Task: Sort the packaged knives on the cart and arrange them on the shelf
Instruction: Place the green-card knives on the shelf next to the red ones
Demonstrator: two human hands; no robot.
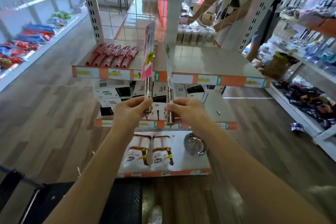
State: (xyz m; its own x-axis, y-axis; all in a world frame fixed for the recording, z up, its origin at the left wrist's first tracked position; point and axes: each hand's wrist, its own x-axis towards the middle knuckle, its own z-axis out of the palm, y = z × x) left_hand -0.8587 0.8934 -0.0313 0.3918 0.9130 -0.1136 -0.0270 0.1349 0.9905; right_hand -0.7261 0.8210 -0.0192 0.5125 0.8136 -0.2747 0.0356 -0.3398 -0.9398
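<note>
Gripping 1 packaged knife (pixel 149 54) upright, left hand (pixel 130 111) below.

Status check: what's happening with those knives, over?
Left hand grips pink-packaged knife by steel handle. Right hand grips second packaged knife. Both blade-up before top shelf; red knives at its left.
</note>
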